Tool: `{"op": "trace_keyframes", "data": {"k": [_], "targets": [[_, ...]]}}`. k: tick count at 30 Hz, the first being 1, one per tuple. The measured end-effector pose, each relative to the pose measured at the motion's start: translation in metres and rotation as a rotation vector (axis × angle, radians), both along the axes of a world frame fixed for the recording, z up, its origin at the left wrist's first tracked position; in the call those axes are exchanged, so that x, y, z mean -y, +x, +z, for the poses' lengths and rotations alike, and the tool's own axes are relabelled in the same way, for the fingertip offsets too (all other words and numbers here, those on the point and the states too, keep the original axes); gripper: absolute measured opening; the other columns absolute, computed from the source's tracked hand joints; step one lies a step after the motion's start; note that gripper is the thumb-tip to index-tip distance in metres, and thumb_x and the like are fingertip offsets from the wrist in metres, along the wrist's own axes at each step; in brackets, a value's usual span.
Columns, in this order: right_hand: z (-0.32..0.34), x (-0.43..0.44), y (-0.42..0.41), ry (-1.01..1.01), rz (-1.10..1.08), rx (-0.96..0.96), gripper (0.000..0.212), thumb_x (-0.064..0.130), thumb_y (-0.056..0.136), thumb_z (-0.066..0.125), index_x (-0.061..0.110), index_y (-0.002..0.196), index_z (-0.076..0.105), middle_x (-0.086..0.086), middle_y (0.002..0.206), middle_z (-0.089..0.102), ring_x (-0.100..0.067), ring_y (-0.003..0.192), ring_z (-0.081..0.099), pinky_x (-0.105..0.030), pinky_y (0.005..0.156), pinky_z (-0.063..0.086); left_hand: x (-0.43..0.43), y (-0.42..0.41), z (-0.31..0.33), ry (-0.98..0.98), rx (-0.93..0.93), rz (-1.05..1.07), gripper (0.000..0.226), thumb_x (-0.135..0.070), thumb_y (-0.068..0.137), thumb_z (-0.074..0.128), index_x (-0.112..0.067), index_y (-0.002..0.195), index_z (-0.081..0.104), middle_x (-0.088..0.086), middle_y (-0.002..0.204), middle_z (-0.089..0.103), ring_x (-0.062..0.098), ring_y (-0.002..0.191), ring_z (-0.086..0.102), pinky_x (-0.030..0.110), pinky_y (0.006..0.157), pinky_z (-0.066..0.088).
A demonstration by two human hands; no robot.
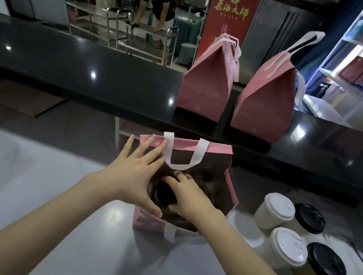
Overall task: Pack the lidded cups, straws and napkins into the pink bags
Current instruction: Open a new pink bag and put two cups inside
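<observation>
Right hand [187, 196] grips upright black-lidded cup [165, 194] inside pink bag [218, 148]; spread left hand [134, 177] braces rim at nine o'clock.

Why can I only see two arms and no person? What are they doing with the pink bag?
The camera sits on the person's head, so you see what they see: their own arms. The left hand lies flat on the edge of the open pink bag and spreads it wide. The right hand reaches inside and grips a cup with a black lid. Five more lidded cups stand on the white table to the right. Two closed pink bags stand on the black counter behind.
</observation>
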State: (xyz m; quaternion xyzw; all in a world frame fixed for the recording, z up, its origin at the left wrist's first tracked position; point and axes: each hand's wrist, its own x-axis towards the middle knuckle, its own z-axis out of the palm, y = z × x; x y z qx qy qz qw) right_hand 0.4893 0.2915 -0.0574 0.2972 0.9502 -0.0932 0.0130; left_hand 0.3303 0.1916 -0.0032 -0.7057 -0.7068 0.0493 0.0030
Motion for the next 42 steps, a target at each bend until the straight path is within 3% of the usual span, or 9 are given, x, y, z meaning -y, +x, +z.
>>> {"op": "trace_keyframes", "data": {"k": [10,18,24,27,31,33,36,39,42], "targets": [[0.002,-0.011,-0.017,-0.02,0.032,0.074,0.072,0.017,0.083,0.068,0.021,0.146,0.034,-0.008,0.148,0.038,-0.033,0.131,0.037,-0.041,0.109,0.037,-0.014,-0.001,0.004,-0.056,0.04,-0.07,0.134,-0.092,0.051,0.05,-0.022,0.153,-0.001,-0.001,0.158,-0.027,0.016,0.121,-0.056,0.052,0.105,-0.03],[-0.009,-0.013,-0.028,-0.058,-0.002,0.181,0.075,0.028,0.089,0.063,0.025,0.15,0.022,-0.008,0.158,0.02,-0.034,0.144,0.02,-0.05,0.114,0.031,-0.029,-0.015,0.001,-0.06,0.053,-0.063,0.136,-0.094,0.053,0.047,-0.021,0.152,-0.012,0.0,0.152,-0.036,0.017,0.121,-0.055,0.052,0.105,-0.031],[0.012,-0.014,-0.017,-0.139,-0.059,0.186,0.075,0.038,0.093,0.056,0.032,0.153,0.012,-0.006,0.162,0.006,-0.028,0.148,0.008,-0.044,0.118,0.022,-0.038,-0.017,0.005,-0.043,0.091,-0.075,0.136,-0.095,0.054,0.043,-0.022,0.15,-0.019,-0.002,0.145,-0.043,0.013,0.122,-0.056,0.052,0.109,-0.027],[0.037,-0.008,0.003,-0.145,-0.082,0.088,0.058,0.037,0.097,0.049,0.028,0.15,0.027,-0.003,0.159,0.022,-0.024,0.143,0.024,-0.041,0.115,0.029,-0.042,-0.016,0.008,-0.001,0.096,-0.064,0.134,-0.098,0.051,0.037,-0.026,0.15,-0.019,-0.005,0.147,-0.041,0.012,0.126,-0.053,0.05,0.109,-0.028],[0.07,0.0,0.062,-0.114,-0.074,-0.209,0.033,0.034,0.097,0.049,0.023,0.127,0.06,0.007,0.13,0.057,-0.008,0.119,0.051,-0.027,0.101,0.043,-0.046,-0.007,0.009,0.033,0.094,-0.057,0.124,-0.092,0.059,0.042,-0.03,0.151,-0.013,-0.006,0.155,-0.029,0.014,0.133,-0.045,0.051,0.112,-0.025],[0.078,0.002,0.104,-0.04,-0.099,-0.402,0.026,0.032,0.096,0.052,0.023,0.115,0.066,0.011,0.119,0.061,-0.002,0.111,0.053,-0.015,0.096,0.041,-0.048,0.001,0.009,0.087,0.122,-0.046,0.114,-0.084,0.069,0.049,-0.031,0.152,-0.008,-0.007,0.159,-0.019,0.012,0.136,-0.038,0.049,0.114,-0.021],[0.071,-0.006,0.167,0.091,-0.261,-0.558,0.018,0.025,0.094,0.059,0.02,0.107,0.069,0.01,0.11,0.064,-0.009,0.103,0.058,-0.026,0.092,0.045,-0.047,0.014,0.011,0.234,0.178,-0.02,0.096,-0.066,0.079,0.06,-0.034,0.153,0.008,-0.006,0.162,0.006,0.013,0.147,-0.012,0.047,0.119,-0.004],[0.054,-0.024,0.223,0.081,-0.462,-0.285,0.032,0.034,0.091,0.061,0.024,0.121,0.062,0.006,0.123,0.059,-0.016,0.113,0.054,-0.033,0.096,0.042,-0.042,0.033,0.016,0.406,0.197,0.011,0.077,-0.041,0.076,0.076,-0.03,0.143,0.04,0.0,0.148,0.042,0.025,0.14,0.033,0.05,0.114,0.028],[0.038,-0.04,0.264,0.033,-0.521,0.088,0.058,0.049,0.084,0.062,0.029,0.137,0.047,0.003,0.137,0.048,-0.022,0.121,0.047,-0.036,0.098,0.04,-0.036,0.05,0.014,0.539,0.225,0.033,0.054,-0.02,0.071,0.082,-0.02,0.122,0.062,0.003,0.117,0.06,0.027,0.103,0.058,0.042,0.079,0.052]]}}
